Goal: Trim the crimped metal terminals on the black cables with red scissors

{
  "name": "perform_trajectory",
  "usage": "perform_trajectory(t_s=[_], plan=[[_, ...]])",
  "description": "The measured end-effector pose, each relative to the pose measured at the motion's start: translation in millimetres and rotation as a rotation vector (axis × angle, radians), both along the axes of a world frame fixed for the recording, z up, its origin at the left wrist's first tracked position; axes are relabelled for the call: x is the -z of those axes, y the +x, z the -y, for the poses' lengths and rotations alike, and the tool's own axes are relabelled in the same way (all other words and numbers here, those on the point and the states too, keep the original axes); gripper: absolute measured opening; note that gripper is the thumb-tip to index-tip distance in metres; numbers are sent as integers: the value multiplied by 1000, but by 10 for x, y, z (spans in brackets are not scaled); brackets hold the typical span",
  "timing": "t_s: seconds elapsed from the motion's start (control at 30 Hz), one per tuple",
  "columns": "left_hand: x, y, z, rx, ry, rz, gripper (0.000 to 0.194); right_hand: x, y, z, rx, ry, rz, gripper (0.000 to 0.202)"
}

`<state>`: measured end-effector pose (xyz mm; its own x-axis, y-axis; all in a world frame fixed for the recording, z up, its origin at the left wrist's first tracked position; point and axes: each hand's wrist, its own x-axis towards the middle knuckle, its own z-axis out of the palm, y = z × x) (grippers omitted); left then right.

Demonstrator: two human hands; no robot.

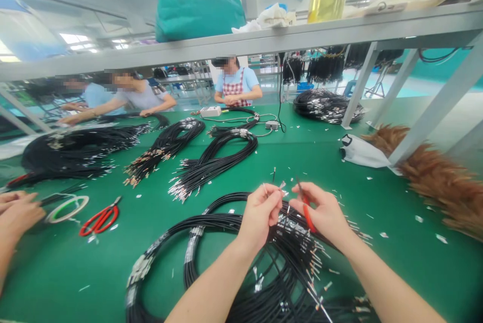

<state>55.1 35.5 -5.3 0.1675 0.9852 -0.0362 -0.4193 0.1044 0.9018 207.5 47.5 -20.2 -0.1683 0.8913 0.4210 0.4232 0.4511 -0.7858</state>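
My left hand [259, 213] is closed in a pinch, its fingertips on a cable end [282, 185] with a bit of silvery foil. Close by on the right, my right hand [329, 213] is wrapped round red-handled scissors [308, 218], whose dark blades point up and away from me. Whether the blades are apart I cannot tell. Below both hands lies a large coiled bundle of black cables [217, 222], bound with silvery tape, its stripped pale ends fanning out to the right. My forearms cover part of this bundle.
More black cable bundles [222, 159] lie ahead and left on the green table [302, 157]. A second pair of red scissors [100, 220] and a tape roll [68, 210] lie left, near another person's hands [18, 212]. A shelf [264, 38] spans above; a brown feather duster [433, 177] is right.
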Motion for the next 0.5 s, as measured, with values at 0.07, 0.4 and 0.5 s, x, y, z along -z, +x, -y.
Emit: perform_trajectory(t_s=[0.07,0.4,0.5], plan=[[-23,-30,-23,-21,5,22,22,-14,50,-17,18,55,263,33],[-1,-15,-31,8,-3,11,24,14,82,-45,45,348,518,32],[8,-19,-33,14,-4,12,25,22,89,-32,64,391,540,31]])
